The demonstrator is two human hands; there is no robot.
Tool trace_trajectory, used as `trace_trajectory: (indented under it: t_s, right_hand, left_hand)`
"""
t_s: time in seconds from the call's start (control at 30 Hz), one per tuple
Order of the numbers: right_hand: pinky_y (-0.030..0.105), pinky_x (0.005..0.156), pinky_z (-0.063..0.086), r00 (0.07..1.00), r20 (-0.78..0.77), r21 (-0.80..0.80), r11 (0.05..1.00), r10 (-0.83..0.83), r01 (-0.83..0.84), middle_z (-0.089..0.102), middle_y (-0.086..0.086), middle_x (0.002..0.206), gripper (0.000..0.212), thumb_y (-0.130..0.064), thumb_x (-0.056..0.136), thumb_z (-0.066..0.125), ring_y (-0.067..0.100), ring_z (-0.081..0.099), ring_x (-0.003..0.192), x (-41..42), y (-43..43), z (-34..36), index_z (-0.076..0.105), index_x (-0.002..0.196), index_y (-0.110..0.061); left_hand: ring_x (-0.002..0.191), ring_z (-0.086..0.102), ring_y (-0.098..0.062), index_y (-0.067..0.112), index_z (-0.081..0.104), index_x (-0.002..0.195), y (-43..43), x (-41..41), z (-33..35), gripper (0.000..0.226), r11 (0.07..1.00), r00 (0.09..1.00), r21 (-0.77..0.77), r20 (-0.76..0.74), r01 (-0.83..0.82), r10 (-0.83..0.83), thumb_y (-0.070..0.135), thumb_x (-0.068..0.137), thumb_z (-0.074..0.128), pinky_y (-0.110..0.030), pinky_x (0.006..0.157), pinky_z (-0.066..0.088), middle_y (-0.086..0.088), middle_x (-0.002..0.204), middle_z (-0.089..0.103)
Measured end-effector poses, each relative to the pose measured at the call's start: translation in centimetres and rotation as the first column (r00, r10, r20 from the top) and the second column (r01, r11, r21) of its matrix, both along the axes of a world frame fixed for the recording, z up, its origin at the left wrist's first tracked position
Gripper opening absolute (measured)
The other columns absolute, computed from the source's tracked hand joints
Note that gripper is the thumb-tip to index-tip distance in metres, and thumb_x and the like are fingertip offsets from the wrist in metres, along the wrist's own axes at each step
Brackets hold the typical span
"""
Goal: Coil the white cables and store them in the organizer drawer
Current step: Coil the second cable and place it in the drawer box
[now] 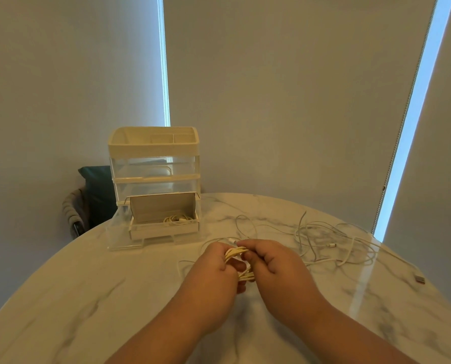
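- Gripping a bundle of thin white cable loops (pixel 238 251) above the near middle of a round white marble table (pixel 87 298), a person has the left hand (pixel 213 261) clenched around the loops. The right hand (pixel 269 261) pinches them from the opposite side.
- Springy loops like these would likely fan apart if either grasp slackens before the bundle is secured, and the coiling would have to start over.
- A loose tangle of white cables (pixel 332 243) sprawls uncoiled across the right of the table. Whether a strand from the bundle runs into it cannot be told. If one does, a tug could drag the whole heap or tighten a knot.
- A silver-tipped plug (pixel 420 279) lies close to the right rim, and any pull on its lead could send it over the edge.
- At the far left stands a clear plastic organizer with a cream top tray (pixel 153 145). Its bottom drawer (pixel 164 231) is pulled out and already holds a small coiled white cable (pixel 178 219).
- A bulky or loosened bundle may not sit flat beside that coil. A stray loop over the drawer wall could then jam the drawer on closing, and a firm push could shove the light organizer backward.
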State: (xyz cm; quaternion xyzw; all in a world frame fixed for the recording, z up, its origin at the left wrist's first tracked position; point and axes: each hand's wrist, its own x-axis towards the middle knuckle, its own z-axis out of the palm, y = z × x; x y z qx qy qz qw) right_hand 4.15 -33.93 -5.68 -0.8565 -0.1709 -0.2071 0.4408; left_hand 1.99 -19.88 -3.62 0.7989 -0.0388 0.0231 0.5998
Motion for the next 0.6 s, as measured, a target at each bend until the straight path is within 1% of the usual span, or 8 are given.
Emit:
trace_trajectory:
  t_s: [0.1,0.2,0.23,0.33,0.4,0.47,0.53,0.6]
  right_hand:
    - [0.023,0.086,0.052,0.999,-0.029,-0.010,0.999,0.033,-0.033,0.070,-0.019,0.102,0.032,-0.013,0.097,0.055,-0.001,0.063,0.097,-0.32,0.42,-0.32,0.069,0.116,-0.035]
    - [0.017,0.097,0.045,1.000,-0.021,-0.054,0.998,0.022,-0.023,0.063,-0.021,0.115,0.042,-0.012,0.097,0.052,-0.005,0.055,0.110,-0.38,0.52,-0.36,0.061,0.129,-0.037]
    - [0.013,0.097,0.042,1.000,-0.021,-0.069,0.997,0.024,-0.025,0.062,-0.020,0.117,0.045,-0.010,0.095,0.052,-0.006,0.054,0.112,-0.34,0.47,-0.27,0.060,0.130,-0.037]
    - [0.004,0.091,0.037,0.999,-0.040,-0.097,0.995,0.024,-0.028,0.059,-0.023,0.116,0.048,-0.010,0.094,0.051,-0.009,0.050,0.111,-0.40,0.43,-0.09,0.057,0.130,-0.042]
    - [0.009,0.092,0.042,0.999,-0.040,-0.057,0.998,0.008,-0.010,0.058,-0.024,0.114,0.042,-0.017,0.096,0.054,-0.006,0.054,0.107,-0.35,0.36,-0.17,0.055,0.129,-0.043]
    - [0.017,0.083,0.050,0.997,-0.070,0.049,0.999,-0.012,0.016,0.065,-0.021,0.105,0.035,-0.025,0.096,0.060,-0.002,0.062,0.094,-0.39,0.10,-0.01,0.058,0.128,-0.037]
    - [0.011,0.066,0.046,0.994,-0.108,0.107,0.994,-0.003,0.015,0.068,-0.024,0.082,0.024,-0.024,0.096,0.061,-0.003,0.064,0.075,-0.40,-0.24,0.19,0.065,0.117,-0.033]
    - [0.010,0.062,0.043,0.993,-0.115,0.101,0.995,0.015,-0.004,0.068,-0.025,0.076,0.021,-0.017,0.097,0.058,-0.004,0.063,0.072,-0.62,-0.35,0.41,0.069,0.106,-0.033]
  left_hand:
    - [0.087,0.067,-0.019,0.021,0.059,0.096,-0.05,0.01,-0.35,0.027,0.998,0.999,0.033,0.024,-0.048,0.048,0.000,0.091,0.043,-0.038,0.081,0.057,-0.004,0.093,0.068]
    - [0.084,0.068,-0.010,0.022,0.059,0.099,-0.25,-0.12,-0.23,0.034,0.997,0.996,-0.015,0.051,-0.079,0.079,-0.006,0.089,0.041,-0.018,0.061,0.053,-0.002,0.095,0.069]
    - [0.082,0.068,-0.008,0.021,0.060,0.099,-0.37,-0.15,-0.19,0.036,0.995,0.994,-0.040,0.052,-0.092,0.094,-0.008,0.087,0.041,-0.014,0.059,0.051,-0.002,0.094,0.070]
    - [0.084,0.071,-0.010,0.021,0.061,0.102,-0.55,0.08,-0.46,0.043,0.987,0.994,-0.131,0.047,-0.092,0.099,-0.013,0.083,0.041,-0.024,0.071,0.058,-0.005,0.098,0.071]
    - [0.087,0.071,-0.012,0.029,0.060,0.105,-0.48,0.15,-0.50,0.050,0.983,0.994,-0.164,0.060,-0.081,0.092,-0.013,0.086,0.041,-0.032,0.077,0.060,-0.001,0.100,0.072]
    - [0.086,0.072,-0.011,0.033,0.061,0.107,-0.46,0.07,-0.37,0.054,0.980,0.993,-0.190,0.095,-0.056,0.075,-0.013,0.088,0.040,-0.032,0.077,0.060,0.005,0.097,0.073]
    - [0.083,0.072,-0.009,0.029,0.064,0.105,-0.65,-0.15,-0.18,0.051,0.981,0.994,-0.193,0.098,-0.035,0.055,-0.012,0.089,0.040,-0.028,0.075,0.060,0.006,0.094,0.074]
    - [0.082,0.071,-0.010,0.028,0.065,0.104,-0.84,-0.30,-0.32,0.046,0.986,0.998,-0.165,0.065,-0.008,0.019,-0.009,0.091,0.041,-0.028,0.075,0.060,0.004,0.094,0.072]
